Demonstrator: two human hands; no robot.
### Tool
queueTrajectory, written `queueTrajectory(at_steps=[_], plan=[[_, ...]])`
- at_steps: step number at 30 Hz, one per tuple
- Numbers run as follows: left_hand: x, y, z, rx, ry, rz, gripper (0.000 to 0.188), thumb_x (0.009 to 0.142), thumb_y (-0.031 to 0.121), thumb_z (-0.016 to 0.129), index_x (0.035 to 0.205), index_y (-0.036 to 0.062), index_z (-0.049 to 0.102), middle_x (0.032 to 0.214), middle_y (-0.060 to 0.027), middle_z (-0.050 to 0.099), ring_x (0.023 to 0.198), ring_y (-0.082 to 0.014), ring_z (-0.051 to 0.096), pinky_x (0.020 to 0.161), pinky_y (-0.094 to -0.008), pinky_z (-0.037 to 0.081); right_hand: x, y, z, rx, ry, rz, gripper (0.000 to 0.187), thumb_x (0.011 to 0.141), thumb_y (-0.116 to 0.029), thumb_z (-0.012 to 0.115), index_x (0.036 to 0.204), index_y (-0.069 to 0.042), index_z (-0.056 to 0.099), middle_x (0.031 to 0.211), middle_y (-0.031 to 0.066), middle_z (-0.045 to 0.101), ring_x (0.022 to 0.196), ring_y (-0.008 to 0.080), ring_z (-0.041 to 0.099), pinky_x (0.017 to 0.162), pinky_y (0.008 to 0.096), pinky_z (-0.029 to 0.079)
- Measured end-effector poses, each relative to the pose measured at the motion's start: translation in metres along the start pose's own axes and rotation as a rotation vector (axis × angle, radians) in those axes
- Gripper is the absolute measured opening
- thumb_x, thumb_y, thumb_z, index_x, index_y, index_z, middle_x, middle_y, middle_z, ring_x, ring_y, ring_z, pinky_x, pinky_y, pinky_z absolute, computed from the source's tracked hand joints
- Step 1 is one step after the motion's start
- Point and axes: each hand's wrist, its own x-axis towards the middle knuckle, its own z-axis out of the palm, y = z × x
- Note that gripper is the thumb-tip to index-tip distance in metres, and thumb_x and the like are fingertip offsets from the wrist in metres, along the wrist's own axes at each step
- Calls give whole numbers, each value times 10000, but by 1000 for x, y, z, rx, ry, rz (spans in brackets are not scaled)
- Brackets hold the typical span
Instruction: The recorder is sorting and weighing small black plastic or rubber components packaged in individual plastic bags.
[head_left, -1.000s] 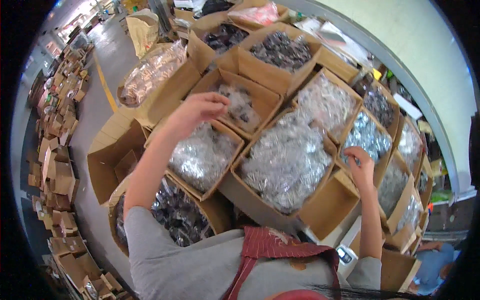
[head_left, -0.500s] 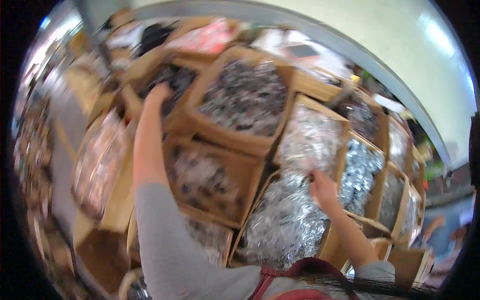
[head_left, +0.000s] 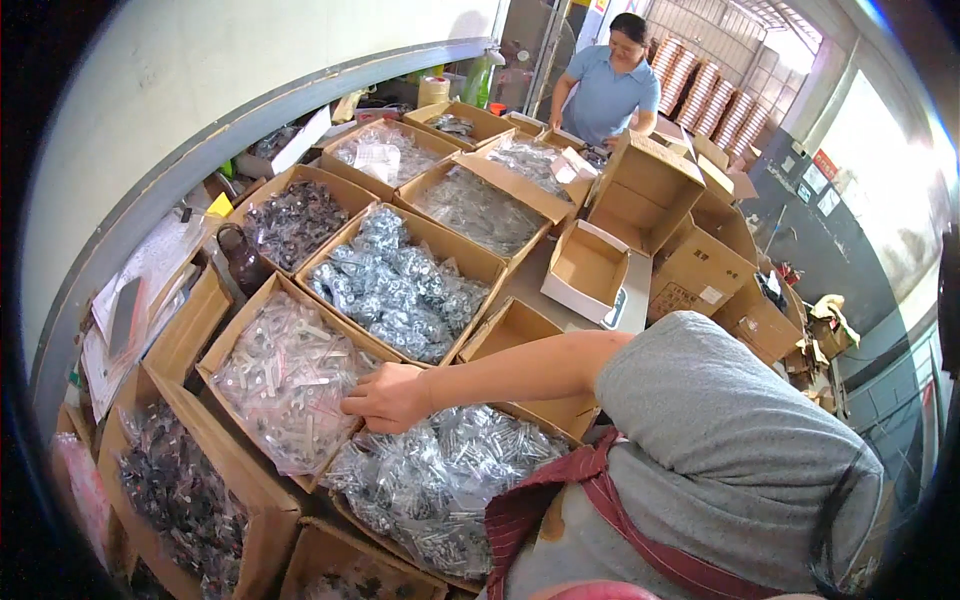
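Observation:
My right hand [head_left: 390, 397] reaches in from the right, over the near edge of a cardboard box [head_left: 213, 360]. Its fingers are bent and pressed together at the edge of a clear plastic bag [head_left: 295, 385], one of several bags holding pale flat strips; the fingertips are partly hidden. Just below the hand lie clear bags of silvery pins or screws [head_left: 450, 475]. Beyond it, a box holds bagged bluish metal parts [head_left: 395, 280]. My left hand is out of view.
Boxes of dark parts [head_left: 180, 490] and bagged pieces [head_left: 478, 210] crowd the table. A small white-edged carton [head_left: 590, 270] stands at the right. Across the table is a person in a blue shirt [head_left: 610, 95]. A dark brown bottle [head_left: 240, 258] and papers [head_left: 140, 290] are at the left.
The view has swung to the right, bringing in the co-worker and the far boxes. My left hand, earlier inside a box of dark parts, has gone out of view. My right hand now touches the strip bags.

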Motion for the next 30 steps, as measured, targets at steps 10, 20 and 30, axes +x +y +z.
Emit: queueTrajectory(at_steps=[10, 20, 30], plan=[[-16, 9, -5, -4, -20, 11, 401, 892, 122, 525, 1277, 9, 507, 1150, -119, 611, 938, -235, 589, 835, -374, 493, -4, 1, 4, 4, 18, 4, 275, 799, -239, 545, 996, -47, 535, 761, 137, 594, 708, 344, 604, 594, 457, 493], [-25, 6, -13, -31, 1, 23, 377, 888, 120, 533, 1249, 12, 529, 1142, -113, 611, 943, -220, 583, 834, -360, 489, -3, 0, -1, -11, 30, 12, 213, 784, -223, 553, 902, -48, 529, 751, 122, 584, 700, 335, 598, 583, 447, 491], [-50, -34, -35, -79, 40, -25, 353, 884, 119, 541, 1221, 14, 550, 1134, -107, 611, 949, -205, 576, 834, -345, 485, -4, -5, -3, -1, -26, 37, 203, 771, -201, 548, 881, -33, 519, 758, 122, 575, 723, 324, 592, 600, 431, 493]])
